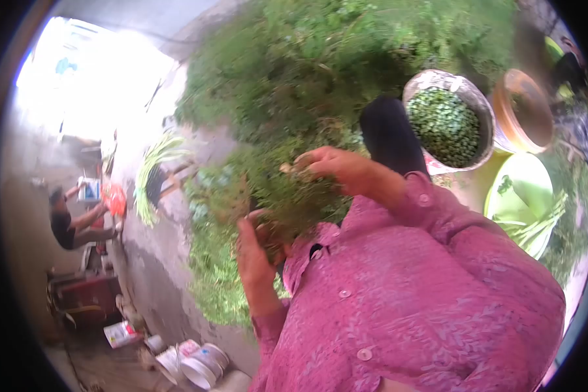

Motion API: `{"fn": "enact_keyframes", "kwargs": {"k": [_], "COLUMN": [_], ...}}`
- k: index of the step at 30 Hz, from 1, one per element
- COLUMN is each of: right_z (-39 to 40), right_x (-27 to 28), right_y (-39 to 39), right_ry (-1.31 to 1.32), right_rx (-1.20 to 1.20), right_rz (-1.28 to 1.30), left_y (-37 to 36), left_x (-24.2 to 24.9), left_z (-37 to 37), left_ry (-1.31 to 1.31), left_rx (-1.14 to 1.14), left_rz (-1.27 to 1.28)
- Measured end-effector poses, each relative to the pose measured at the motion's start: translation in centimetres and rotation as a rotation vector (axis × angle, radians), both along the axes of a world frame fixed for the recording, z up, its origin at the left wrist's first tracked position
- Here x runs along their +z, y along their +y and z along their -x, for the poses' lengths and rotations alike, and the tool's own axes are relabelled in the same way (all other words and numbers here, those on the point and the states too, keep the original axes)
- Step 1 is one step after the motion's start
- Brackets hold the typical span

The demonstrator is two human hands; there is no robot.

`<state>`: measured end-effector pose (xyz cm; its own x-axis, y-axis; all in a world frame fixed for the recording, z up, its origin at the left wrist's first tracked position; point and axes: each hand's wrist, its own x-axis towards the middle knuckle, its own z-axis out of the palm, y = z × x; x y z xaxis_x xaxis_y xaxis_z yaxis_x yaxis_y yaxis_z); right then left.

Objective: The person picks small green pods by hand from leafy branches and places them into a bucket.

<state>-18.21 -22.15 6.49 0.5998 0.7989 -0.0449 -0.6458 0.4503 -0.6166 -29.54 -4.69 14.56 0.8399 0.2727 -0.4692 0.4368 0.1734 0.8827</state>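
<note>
In the middle of the head view, my left hand (256, 261) curls round a feathery bunch of green plants (294, 189), thumb and fingers bent about its lower part. Over the upper part of the bunch, my right hand (336, 168) has its fingers drawn together among the thin stems. A small pale thing shows at its fingertips, too blurred to name. Close to the right hand stands a bucket (487, 140) partly filled with small round green pods (443, 125). A dark-clad knee or foot (392, 134) sits between that hand and the bucket.
A big heap of green plants (346, 46) spreads ahead. An orange-brown bucket (528, 111) and a light green tub (519, 186) with long pale stalks stand at right. More stalks (149, 176) lie at left, near a seated person (72, 222) with a red bag (115, 198). White buckets (202, 366) lie below.
</note>
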Motion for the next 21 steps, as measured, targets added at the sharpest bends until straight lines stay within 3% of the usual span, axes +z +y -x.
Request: {"fn": "enact_keyframes", "kwargs": {"k": [1,5,8,13,15,19,21], "right_z": [0.0,0.0,0.1,-0.1,-0.3,-0.3,-0.1], "right_x": [0.0,-0.4,0.8,1.3,1.3,1.1,1.5], "right_y": [-0.2,0.0,-1.1,-3.3,-3.5,-3.2,-4.0], "right_ry": [-0.01,-0.292,-0.319,-0.088,-0.122,-0.283,-0.323], "right_rx": [-0.025,-0.105,-0.12,-0.058,-0.102,-0.187,-0.198], "right_rz": [0.094,0.028,-0.01,-0.089,0.061,0.082,0.287], "left_y": [-0.4,-0.3,-1.4,-3.1,-3.5,-3.0,-2.9], "left_x": [0.0,-0.5,0.2,1.0,1.2,0.7,0.6], "left_z": [-0.2,0.0,-0.4,-1.1,-1.4,-1.8,-1.9], "left_ry": [0.006,0.024,0.011,0.012,0.027,0.032,0.042], "left_rx": [0.019,-0.121,-0.119,-0.027,-0.007,-0.143,-0.148], "left_rz": [-0.077,-0.158,-0.237,-0.292,-0.313,-0.277,-0.323]}}
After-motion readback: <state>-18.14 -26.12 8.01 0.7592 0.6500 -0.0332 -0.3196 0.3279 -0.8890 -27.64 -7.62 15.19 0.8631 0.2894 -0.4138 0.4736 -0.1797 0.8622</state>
